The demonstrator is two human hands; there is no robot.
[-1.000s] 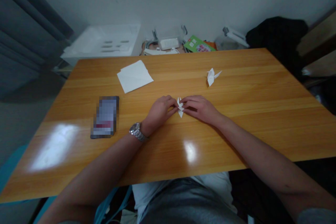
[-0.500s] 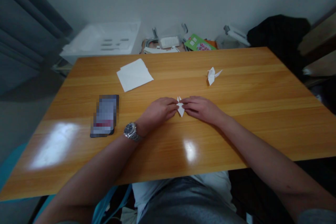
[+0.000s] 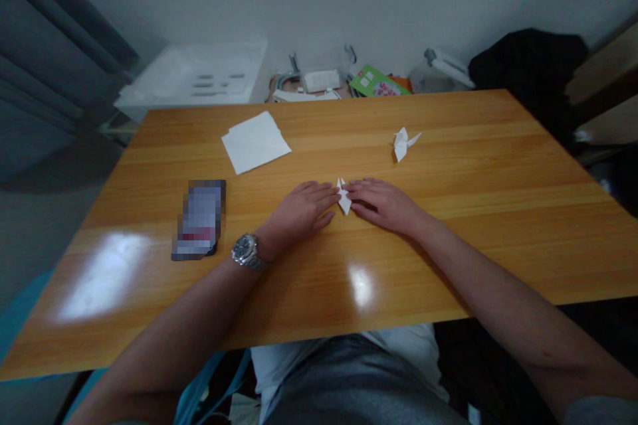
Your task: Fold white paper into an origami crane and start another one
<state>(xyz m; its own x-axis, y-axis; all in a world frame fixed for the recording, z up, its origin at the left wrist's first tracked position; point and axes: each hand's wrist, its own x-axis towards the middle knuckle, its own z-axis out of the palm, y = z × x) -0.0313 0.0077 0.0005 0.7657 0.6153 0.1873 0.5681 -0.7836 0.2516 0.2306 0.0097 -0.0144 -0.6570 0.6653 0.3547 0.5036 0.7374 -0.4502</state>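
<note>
A small white folded paper [image 3: 345, 203], with two narrow points at its far end and one broader point toward me, lies on the table between my hands. The fingers of my left hand [image 3: 306, 207] are stretched out flat, their tips at its left edge, and the thumb is spread away from it. My right hand [image 3: 381, 202] has its fingertips and thumb at the right side of the paper, gripping that edge. Farther back to the right stands a finished white paper crane [image 3: 401, 144]. A metal watch [image 3: 246, 250] is on my left wrist.
Several white paper sheets [image 3: 256, 143] lie at the back left of the wooden table [image 3: 498, 199]. A phone [image 3: 200, 219] with a blurred screen is left of my left hand. Behind the table are a white basin-like tray [image 3: 214, 73] and a green booklet [image 3: 376, 82].
The folded paper has shifted slightly away from me. My left thumb has moved off the paper and its fingers have straightened. My right hand has moved a little forward with the paper.
</note>
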